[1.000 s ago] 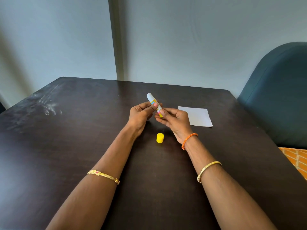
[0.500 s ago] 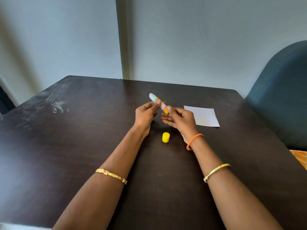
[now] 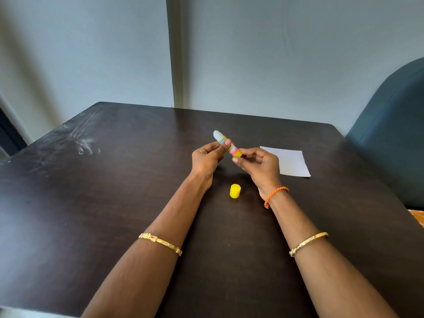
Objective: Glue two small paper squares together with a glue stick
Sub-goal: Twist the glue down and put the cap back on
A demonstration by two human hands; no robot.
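An uncapped glue stick [image 3: 223, 141] with a white tip and a colourful label is held tilted above the dark table [image 3: 114, 203], tip pointing up and left. My left hand [image 3: 206, 158] pinches its middle between thumb and fingers. My right hand [image 3: 259, 167] grips its yellow base end. The yellow cap [image 3: 235, 191] stands on the table just below the hands, between my wrists. White paper [image 3: 290, 162] lies flat to the right of my right hand, partly hidden by it; I cannot tell whether it is one square or two stacked.
A teal chair back [image 3: 394, 134] stands at the table's right side, with an orange patterned cloth [image 3: 418, 218] below it. Grey walls rise behind the far table edge. Pale smears [image 3: 85, 143] mark the table at the far left.
Both hands keep hold of the glue stick, and my right fingers have shifted around its base. The view has turned slightly left. The cap and paper lie as before.
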